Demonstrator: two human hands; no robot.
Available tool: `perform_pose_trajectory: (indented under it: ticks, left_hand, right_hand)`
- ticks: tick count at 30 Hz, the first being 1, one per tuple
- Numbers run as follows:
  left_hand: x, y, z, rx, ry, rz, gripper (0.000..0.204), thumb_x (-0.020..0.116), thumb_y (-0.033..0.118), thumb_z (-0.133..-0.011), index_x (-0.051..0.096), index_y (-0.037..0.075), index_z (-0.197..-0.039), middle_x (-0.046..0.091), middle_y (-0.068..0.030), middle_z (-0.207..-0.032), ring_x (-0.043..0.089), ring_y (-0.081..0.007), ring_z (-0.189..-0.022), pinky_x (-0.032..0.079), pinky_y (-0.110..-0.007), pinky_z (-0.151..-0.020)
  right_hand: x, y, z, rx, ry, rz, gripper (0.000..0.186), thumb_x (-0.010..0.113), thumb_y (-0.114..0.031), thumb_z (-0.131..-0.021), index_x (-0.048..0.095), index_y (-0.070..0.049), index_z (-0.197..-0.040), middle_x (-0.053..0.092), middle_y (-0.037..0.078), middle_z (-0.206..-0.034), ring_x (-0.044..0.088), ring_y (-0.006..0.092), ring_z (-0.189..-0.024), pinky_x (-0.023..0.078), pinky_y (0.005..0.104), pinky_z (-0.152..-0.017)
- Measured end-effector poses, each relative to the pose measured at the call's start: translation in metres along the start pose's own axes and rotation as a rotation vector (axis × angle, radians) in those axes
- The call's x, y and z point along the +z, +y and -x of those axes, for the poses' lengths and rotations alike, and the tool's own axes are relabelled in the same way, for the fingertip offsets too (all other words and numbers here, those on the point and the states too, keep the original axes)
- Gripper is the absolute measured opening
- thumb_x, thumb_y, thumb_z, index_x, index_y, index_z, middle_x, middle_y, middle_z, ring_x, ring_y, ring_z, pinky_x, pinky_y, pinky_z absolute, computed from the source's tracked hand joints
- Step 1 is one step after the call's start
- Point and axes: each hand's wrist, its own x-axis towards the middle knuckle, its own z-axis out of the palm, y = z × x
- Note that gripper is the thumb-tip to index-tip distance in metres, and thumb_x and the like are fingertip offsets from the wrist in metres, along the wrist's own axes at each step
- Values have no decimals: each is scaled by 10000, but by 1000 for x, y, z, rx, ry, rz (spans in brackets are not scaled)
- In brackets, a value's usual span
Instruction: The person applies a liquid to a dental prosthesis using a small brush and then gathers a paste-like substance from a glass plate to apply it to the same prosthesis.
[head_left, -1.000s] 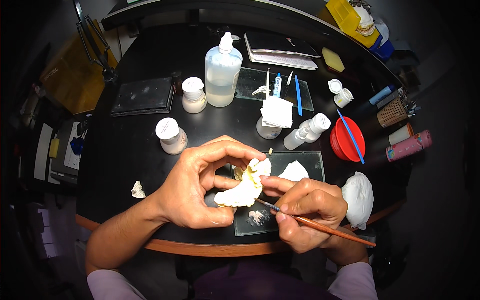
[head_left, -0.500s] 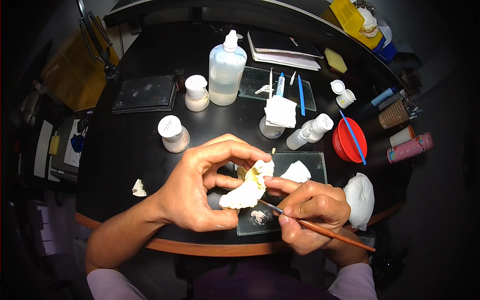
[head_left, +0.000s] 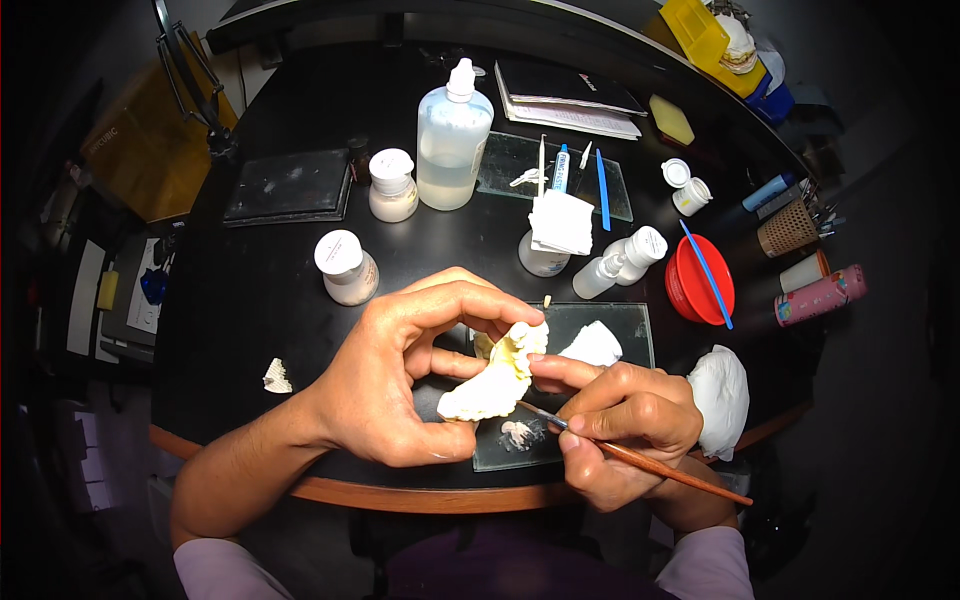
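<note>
Between the thumb and fingers of my left hand point(head_left: 400, 350) sits a pale yellow dental cast point(head_left: 488, 388), tilted, with its row of teeth along the right side. My right hand point(head_left: 630, 425) pinches a thin brush point(head_left: 650, 465) with a reddish-brown wooden handle. Its tip is close to the cast's lower right edge; whether it touches, I cannot tell. A right fingertip rests against the cast's right side. Below them lies a glass slab point(head_left: 625, 320) with a smear of pinkish-white paste point(head_left: 518, 434) and a folded white tissue point(head_left: 594, 346).
White-lidded jars point(head_left: 347, 268) and a large squeeze bottle point(head_left: 452, 140) stand behind my hands. To the right are a red bowl point(head_left: 690, 290) with a blue stick point(head_left: 708, 275) across it and a white wad point(head_left: 718, 402). A small beige piece point(head_left: 277, 376) lies at left.
Almost nothing differs. The cast and both hands keep nearly the same place, with only a very slight shift of the brush.
</note>
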Motion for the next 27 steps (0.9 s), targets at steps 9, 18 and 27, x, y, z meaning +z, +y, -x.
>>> perform_pose_trajectory:
  ticks: [9,18,27]
  left_hand:
    - [0,1,0,5,-1,-13,698,668,-72,-616,602,-108,-1310,523,-157,-1296,586,-233,-1269,617,-390,-1044]
    - [0,1,-1,11,-4,-14,704,669,-75,-611,600,-116,-1310,524,-160,-1294,589,-237,-1267,613,-403,-1050]
    - [0,1,0,11,-1,-4,703,669,-69,-610,603,-117,-1308,525,-158,-1284,591,-239,-1263,615,-396,-1047]
  right_hand:
    - [-2,-2,0,23,-35,7,120,743,67,-734,653,-7,-764,671,85,-703,800,375,-879,659,314,-635]
    - [0,0,0,15,11,-40,114,740,66,-724,658,-3,-761,669,87,-699,801,373,-857,664,320,-640]
    - [0,-1,1,9,2,-2,116,742,66,-718,657,-4,-757,665,85,-696,800,381,-877,635,299,-564]
